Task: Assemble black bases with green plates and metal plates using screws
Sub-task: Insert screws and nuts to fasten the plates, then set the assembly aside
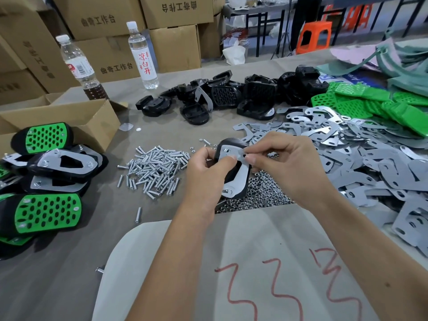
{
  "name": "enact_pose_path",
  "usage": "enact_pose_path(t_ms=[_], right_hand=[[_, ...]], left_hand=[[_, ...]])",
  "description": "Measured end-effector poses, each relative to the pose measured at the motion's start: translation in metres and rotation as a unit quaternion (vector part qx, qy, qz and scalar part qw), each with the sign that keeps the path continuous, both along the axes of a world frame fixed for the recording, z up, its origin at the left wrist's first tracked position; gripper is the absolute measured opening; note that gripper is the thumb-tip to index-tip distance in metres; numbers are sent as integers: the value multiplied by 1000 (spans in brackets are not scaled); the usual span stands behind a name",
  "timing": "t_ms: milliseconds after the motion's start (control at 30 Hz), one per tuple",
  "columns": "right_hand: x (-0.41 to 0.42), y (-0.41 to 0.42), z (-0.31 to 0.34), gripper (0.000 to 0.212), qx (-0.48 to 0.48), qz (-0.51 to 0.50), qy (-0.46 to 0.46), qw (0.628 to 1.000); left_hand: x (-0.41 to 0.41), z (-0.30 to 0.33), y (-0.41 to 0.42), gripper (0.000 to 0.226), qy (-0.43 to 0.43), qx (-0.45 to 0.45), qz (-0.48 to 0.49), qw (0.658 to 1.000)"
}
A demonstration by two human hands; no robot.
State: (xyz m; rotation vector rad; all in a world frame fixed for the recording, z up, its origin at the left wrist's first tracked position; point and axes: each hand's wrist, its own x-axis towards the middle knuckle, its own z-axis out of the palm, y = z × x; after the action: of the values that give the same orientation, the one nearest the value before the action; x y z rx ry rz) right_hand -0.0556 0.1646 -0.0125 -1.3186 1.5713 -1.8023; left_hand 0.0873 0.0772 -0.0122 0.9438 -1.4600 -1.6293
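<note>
Assembly workshop: stacked cartons [176, 10], heaped metal plates [361, 154], screws [155, 167].

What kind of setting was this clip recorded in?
Most likely a small factory or workshop assembly bench. Parts lie in bulk heaps on the table: loose screws, metal plates and black bases. Stacked cardboard cartons stand behind, and finished assemblies pile up at the left.

My table [69, 262] is grey; screws [152, 169] lie mid-frame, nuts [261, 193] right of them, metal plates [361, 158] at right. Black bases [231, 93] and green plates [370, 103] sit upper right, two bottles [143, 56] upper left, finished units [46, 181] at left.
</note>
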Motion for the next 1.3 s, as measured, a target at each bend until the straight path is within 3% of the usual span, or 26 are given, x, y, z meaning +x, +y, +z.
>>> enact_pose_path(t_ms=[133, 700, 867, 1000, 1167, 1300], right_hand=[[-3, 2, 3, 14, 11, 21, 33, 999], [6, -2, -2, 16, -27, 4, -49, 998], [5, 0, -1, 9, -30, -4, -52, 998], [5, 0, -1, 14, -29, 0, -27, 999], [4, -1, -2, 16, -29, -12, -40, 999], [4, -1, -6, 12, -28, -36, 3, 999]], left_hand=[[0, 1, 0, 12, -7, 2, -5, 1000], [2, 5, -4, 10, 8, -7, -32, 999], [2, 7, -1, 35, 19, -13, -40, 999], [0, 5, 0, 6, 11, -1, -26, 1000], [0, 5, -2, 17, 19, -17, -21, 999], [0, 5, -1, 16, 9, -38, -18, 999]])
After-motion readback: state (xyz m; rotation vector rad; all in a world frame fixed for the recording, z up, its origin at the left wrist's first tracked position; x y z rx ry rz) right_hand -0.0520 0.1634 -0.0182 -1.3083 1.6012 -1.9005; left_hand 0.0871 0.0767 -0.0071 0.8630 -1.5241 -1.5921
